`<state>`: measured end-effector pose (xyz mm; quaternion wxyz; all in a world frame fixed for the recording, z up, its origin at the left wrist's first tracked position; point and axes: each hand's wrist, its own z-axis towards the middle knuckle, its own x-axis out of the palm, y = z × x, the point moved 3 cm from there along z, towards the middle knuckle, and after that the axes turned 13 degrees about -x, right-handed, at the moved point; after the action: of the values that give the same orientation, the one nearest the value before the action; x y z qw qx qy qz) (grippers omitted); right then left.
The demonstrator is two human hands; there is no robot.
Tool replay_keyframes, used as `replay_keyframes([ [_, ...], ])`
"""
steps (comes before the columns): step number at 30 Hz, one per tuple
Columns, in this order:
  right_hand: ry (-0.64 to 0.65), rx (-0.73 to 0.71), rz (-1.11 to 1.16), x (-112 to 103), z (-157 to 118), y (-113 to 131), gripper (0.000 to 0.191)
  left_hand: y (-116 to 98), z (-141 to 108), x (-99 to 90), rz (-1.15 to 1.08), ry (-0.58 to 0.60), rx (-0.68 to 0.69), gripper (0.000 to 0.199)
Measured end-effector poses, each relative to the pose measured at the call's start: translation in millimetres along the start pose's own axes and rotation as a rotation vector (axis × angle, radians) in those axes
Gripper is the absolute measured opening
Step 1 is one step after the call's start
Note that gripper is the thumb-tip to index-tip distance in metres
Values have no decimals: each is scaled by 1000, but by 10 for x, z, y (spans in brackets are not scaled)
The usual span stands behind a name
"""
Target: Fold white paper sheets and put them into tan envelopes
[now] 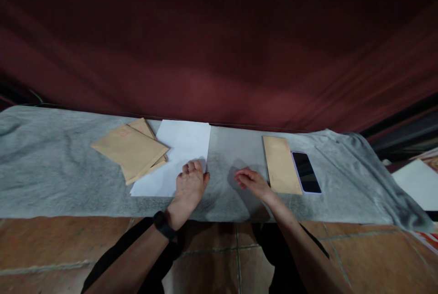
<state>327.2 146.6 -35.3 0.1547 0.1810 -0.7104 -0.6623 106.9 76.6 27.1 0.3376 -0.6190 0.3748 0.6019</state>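
My left hand point(190, 182), with a dark band on the wrist, rests over the right edge of the white paper sheets point(185, 141); its fingers are curled under, and whether they hold anything is hidden. Over the grey cloth point(236, 148), to the right, my right hand point(252, 181) has its fingers bent loosely and somewhat apart, with nothing between them. Several brown envelopes point(132, 150) lie fanned on the left part of the sheets. A single brown envelope point(283, 166) lies just right of my right hand.
A phone point(306, 172) in a light purple case lies beside the single envelope. A dark red curtain point(205, 56) hangs behind the cloth-covered surface. At the far right is a pale flat item point(417, 184). Tiled floor point(246, 262) shows below the front edge.
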Motion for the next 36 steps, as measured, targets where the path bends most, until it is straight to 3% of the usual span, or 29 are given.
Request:
replay_keyframes([
  [16,-55,-52,-148,118,37,-17,10,-203,-45,-38,-20,64,50,27],
  [20,-51,-54,-147,135,38,-18,12,-260,-38,-9,-29,61,102,34],
  [30,-65,-56,-56,151,38,-29,6,-273,37,-5,-38,97,111,32],
  [36,-72,-53,-56,167,35,-19,8,-240,17,-135,-101,85,68,29],
])
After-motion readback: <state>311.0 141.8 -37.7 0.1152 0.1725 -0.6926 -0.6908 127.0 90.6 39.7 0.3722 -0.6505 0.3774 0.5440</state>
